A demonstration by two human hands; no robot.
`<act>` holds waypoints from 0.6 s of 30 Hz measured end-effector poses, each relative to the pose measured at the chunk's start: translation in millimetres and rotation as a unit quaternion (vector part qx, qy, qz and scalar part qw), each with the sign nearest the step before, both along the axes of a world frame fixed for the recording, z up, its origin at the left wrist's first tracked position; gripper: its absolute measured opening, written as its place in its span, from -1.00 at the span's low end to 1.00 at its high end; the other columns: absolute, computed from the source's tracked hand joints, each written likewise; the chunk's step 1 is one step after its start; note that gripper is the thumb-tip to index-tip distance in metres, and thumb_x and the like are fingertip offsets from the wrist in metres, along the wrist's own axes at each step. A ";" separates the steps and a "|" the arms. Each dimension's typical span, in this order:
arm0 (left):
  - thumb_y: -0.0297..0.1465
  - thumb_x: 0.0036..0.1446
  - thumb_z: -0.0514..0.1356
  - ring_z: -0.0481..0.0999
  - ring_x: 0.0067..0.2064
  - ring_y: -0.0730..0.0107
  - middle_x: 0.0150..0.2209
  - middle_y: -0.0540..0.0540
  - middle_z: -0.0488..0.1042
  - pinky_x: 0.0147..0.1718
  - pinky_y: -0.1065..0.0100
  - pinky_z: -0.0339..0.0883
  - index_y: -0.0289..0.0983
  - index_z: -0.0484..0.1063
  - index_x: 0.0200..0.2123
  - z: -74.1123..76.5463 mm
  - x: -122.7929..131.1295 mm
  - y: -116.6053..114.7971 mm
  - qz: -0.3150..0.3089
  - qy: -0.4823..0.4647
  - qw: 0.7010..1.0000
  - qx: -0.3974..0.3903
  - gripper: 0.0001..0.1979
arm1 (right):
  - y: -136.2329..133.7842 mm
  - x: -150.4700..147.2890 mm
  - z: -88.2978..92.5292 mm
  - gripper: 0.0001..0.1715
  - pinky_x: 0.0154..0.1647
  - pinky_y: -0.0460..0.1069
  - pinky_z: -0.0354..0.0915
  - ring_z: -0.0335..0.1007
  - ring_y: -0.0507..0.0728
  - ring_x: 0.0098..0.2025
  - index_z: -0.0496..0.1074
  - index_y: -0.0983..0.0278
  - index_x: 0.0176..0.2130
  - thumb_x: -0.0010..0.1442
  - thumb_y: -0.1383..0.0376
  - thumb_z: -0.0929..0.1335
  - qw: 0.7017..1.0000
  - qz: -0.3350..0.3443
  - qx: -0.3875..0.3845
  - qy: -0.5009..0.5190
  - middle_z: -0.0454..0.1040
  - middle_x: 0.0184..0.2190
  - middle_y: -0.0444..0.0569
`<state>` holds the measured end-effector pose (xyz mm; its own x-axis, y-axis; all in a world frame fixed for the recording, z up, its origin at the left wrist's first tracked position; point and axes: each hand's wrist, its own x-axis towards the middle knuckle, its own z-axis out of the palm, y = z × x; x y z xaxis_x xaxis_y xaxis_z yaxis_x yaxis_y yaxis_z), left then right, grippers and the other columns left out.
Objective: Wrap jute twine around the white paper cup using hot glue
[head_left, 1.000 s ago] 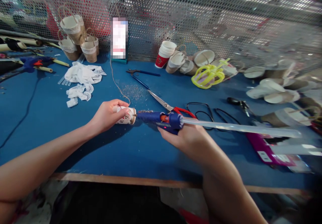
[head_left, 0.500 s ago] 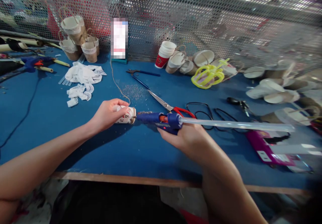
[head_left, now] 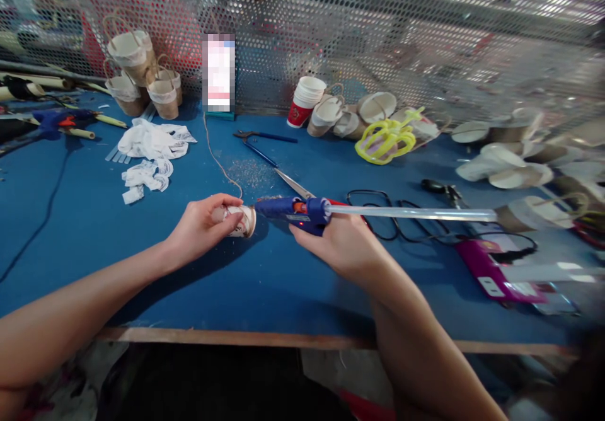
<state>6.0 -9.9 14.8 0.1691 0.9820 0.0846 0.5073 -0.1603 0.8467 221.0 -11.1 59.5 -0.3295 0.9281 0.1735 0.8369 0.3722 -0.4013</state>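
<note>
My left hand (head_left: 203, 222) is closed around a small printed paper cup (head_left: 244, 222) lying on its side, its base rim turned to the right. Twine (head_left: 218, 162) runs from the back of the table down to the cup. In my right hand (head_left: 343, 244) is a blue hot glue gun (head_left: 288, 210), with a long clear glue stick (head_left: 416, 213) sticking out of its rear. The gun's nozzle is at the upper edge of the cup's rim; whether it touches I cannot tell. Just behind the gun lie scissors (head_left: 293, 183), their red handles partly hidden.
Pliers (head_left: 265, 137) lie behind the scissors. White scraps (head_left: 154, 140) and twine-handled cups (head_left: 130, 55) are at the left. Stacked red-and-white cups (head_left: 306, 103) and a yellow frame (head_left: 385, 140) stand at the back. A black cord (head_left: 373, 193) and purple box (head_left: 491, 276) lie right.
The glue gun has moved up along the cup's rim, from its middle towards its upper edge. The cup has tilted slightly in my left hand. The whole view has shifted a little.
</note>
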 end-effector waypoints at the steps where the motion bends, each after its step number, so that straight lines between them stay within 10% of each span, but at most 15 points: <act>1: -0.28 0.02 0.15 0.41 -0.52 0.47 -0.42 -0.07 0.52 -0.59 0.50 0.22 -0.32 0.46 -0.21 0.2 0.0 0.4 0.003 0.000 1.000 -0.004 -0.71 | -0.7 0.5 -0.1 -0.81 -0.53 -0.10 0.11 0.19 0.00 -0.59 0.26 0.26 -0.58 0.02 0.26 0.27 1.000 0.001 0.001 0.001 0.29 -0.66 -0.17; 18: -0.25 -0.06 0.16 0.45 -0.50 0.43 -0.49 -0.07 0.49 -0.59 0.49 0.26 -0.37 0.47 -0.26 6.9 -0.4 15.1 0.039 -0.041 0.994 -0.095 -0.66 | -19.2 6.0 1.0 -0.92 -0.58 -0.07 0.09 0.19 0.02 -0.61 0.37 0.26 -0.49 -0.03 0.32 0.29 0.999 0.020 0.016 -0.038 0.31 -0.66 -0.14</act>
<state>5.6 5.3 21.8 0.0923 0.9914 -0.0932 0.4405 0.0433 0.8967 227.0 -30.4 60.4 -0.3801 0.9082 0.1750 0.8486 0.4177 -0.3246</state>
